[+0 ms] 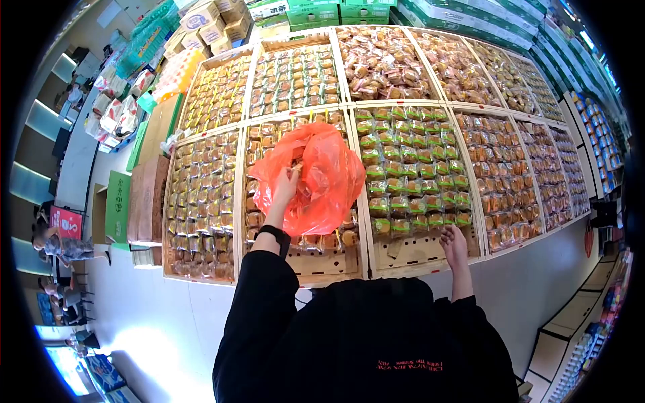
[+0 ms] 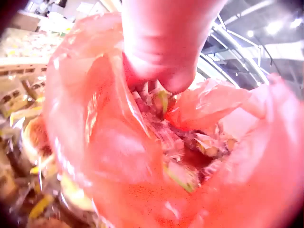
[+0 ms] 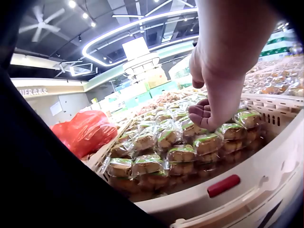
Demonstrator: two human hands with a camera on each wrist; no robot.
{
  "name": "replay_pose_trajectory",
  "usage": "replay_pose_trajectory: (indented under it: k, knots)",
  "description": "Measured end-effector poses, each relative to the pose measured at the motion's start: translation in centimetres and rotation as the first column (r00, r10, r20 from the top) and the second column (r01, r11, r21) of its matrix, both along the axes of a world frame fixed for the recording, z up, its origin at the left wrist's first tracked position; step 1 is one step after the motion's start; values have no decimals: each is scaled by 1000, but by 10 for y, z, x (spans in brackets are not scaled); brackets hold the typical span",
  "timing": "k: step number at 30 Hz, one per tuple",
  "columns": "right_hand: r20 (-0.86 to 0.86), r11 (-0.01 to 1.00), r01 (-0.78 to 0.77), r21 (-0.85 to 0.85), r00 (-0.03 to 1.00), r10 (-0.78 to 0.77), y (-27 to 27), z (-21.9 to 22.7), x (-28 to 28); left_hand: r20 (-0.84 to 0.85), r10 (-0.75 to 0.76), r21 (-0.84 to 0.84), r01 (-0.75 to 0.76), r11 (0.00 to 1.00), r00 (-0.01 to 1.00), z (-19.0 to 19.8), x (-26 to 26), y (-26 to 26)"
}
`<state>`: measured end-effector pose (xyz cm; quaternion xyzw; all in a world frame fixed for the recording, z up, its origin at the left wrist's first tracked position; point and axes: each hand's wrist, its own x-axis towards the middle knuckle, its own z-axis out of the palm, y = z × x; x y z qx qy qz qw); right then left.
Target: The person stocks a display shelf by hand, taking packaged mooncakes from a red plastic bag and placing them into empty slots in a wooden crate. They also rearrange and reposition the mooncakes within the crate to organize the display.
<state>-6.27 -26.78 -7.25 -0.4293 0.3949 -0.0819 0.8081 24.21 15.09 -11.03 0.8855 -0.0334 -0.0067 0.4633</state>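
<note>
A red plastic bag (image 1: 322, 181) lies over a crate of wrapped cakes, its mouth open. Inside it, the left wrist view shows several wrapped pieces (image 2: 209, 145). My left hand (image 1: 285, 187) is at the bag's mouth, fingertips pinching a small wrapped cake (image 1: 296, 166) that is partly hidden by the fingers. My right hand (image 1: 455, 248) hovers over the front of the neighbouring crate, fingers loosely curled around nothing. Below it sit rows of green-labelled wrapped cakes (image 3: 180, 153), stacked in layers.
Pale crate walls (image 1: 363, 195) divide the display into sections of wrapped cakes. Cardboard boxes (image 1: 146, 201) stand along the left side, and green cartons (image 1: 316, 13) are stacked behind. Shelves (image 1: 571, 309) line the right. People sit far left.
</note>
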Motion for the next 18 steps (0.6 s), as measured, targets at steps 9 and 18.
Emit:
replay_pose_trajectory:
  k: [9, 18]
  knots:
    - [83, 922, -351, -162, 926, 367, 50, 40, 58, -304, 32, -657, -234, 716, 952, 97, -106, -2]
    - [94, 452, -876, -165, 443, 892, 141, 74, 76, -108, -417, -359, 356, 863, 902, 81, -177, -71]
